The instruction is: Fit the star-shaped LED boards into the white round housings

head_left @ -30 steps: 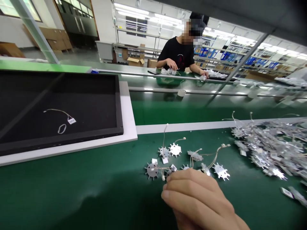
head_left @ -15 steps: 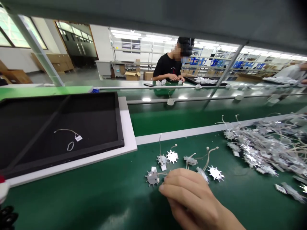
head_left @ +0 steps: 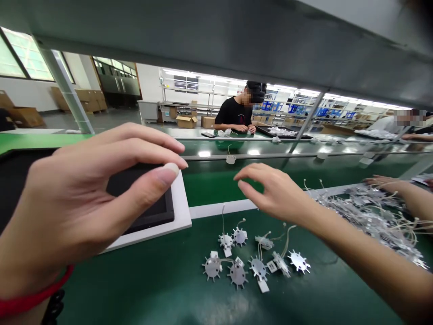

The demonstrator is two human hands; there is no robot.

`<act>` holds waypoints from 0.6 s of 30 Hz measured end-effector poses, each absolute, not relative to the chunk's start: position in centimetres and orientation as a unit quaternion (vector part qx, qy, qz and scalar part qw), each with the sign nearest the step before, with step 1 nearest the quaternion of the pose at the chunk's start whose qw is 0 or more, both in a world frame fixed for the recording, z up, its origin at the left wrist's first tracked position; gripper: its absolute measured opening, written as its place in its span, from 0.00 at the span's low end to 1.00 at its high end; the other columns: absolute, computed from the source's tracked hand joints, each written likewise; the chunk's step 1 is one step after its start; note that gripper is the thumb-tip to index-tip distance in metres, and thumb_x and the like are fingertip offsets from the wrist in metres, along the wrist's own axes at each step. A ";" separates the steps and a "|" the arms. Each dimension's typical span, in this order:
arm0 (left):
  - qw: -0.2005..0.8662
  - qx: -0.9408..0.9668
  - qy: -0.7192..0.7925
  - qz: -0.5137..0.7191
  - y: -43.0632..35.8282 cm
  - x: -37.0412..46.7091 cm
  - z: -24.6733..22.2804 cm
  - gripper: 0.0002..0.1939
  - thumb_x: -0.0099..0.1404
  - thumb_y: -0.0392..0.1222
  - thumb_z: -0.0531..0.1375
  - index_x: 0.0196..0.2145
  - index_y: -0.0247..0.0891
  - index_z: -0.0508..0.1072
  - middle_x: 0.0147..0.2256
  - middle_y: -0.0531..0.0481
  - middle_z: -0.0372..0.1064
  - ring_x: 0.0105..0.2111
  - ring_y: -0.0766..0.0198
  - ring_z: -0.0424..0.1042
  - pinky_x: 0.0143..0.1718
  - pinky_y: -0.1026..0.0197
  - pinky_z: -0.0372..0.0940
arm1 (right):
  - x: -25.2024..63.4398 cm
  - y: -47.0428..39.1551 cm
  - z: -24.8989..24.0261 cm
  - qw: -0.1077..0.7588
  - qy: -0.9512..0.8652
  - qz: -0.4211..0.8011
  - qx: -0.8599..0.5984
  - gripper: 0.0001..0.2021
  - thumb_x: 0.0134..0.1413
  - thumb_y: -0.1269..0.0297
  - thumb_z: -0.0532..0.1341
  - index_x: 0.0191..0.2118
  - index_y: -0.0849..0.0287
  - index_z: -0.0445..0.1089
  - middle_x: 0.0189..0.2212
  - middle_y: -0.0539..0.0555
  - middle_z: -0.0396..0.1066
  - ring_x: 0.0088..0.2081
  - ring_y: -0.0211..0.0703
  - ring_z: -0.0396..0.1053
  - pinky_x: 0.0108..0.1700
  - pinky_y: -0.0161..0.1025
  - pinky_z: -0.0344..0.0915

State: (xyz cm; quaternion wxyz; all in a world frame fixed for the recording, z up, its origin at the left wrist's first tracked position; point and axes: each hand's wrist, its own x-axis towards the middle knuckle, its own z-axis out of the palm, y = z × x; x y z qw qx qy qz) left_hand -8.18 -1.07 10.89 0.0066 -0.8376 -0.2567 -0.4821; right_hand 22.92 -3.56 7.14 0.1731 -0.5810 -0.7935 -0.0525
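Observation:
My left hand (head_left: 77, 203) is raised close to the camera at the left, thumb and fingers slightly apart with nothing between them; a red cord circles its wrist. My right hand (head_left: 274, 192) hovers above the green belt (head_left: 152, 280) at the centre, fingers curved and spread, empty. Below it lie several small spiked metal discs (head_left: 237, 273) with thin white wires and tags. Neither hand touches them.
A black tray (head_left: 149, 212) on a white board (head_left: 181, 207) sits left, partly hidden by my left hand. A large pile of the same wired discs (head_left: 372, 216) lies right, with another person's hand (head_left: 385, 184) on it. A person in a black shirt (head_left: 235, 113) works across the line.
My right hand has lifted off the discs and moved up and back. My left hand has come into view at the left. The camera has tilted upward.

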 end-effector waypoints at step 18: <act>-0.034 -0.922 -0.228 -0.310 5.2 -8.2 8.0 0.10 0.80 0.45 0.58 0.43 0.49 0.79 0.48 0.61 0.80 0.45 0.67 0.79 0.44 0.69 0.71 | 25.6 23.9 0.4 0.015 -0.727 0.055 -0.685 0.18 0.73 0.56 0.66 0.62 0.57 0.73 0.62 0.61 0.72 0.57 0.54 0.75 0.59 0.56 0.76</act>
